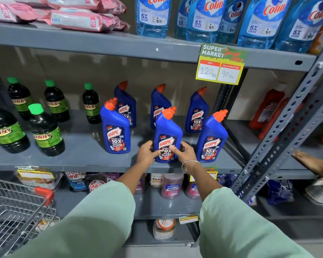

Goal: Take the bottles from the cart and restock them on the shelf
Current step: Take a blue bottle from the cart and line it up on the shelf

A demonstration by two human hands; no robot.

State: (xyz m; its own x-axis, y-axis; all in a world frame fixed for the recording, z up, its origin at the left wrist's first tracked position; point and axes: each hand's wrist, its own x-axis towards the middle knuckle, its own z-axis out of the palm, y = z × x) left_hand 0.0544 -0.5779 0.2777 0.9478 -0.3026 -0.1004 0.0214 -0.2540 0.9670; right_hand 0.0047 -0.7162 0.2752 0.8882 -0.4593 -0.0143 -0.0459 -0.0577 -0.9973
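Squaring a blue plastic Harpic bottle with orange cap on the grey metal shelf.
My left hand at nine o'clock and right hand at three each grip it, label outward.

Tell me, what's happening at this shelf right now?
A person is restocking toilet cleaner. Both hands, left hand and right hand, hold a blue Harpic bottle standing at the front of the grey shelf, between two others in the front row. Three more stand behind. The wire cart waits at lower left.
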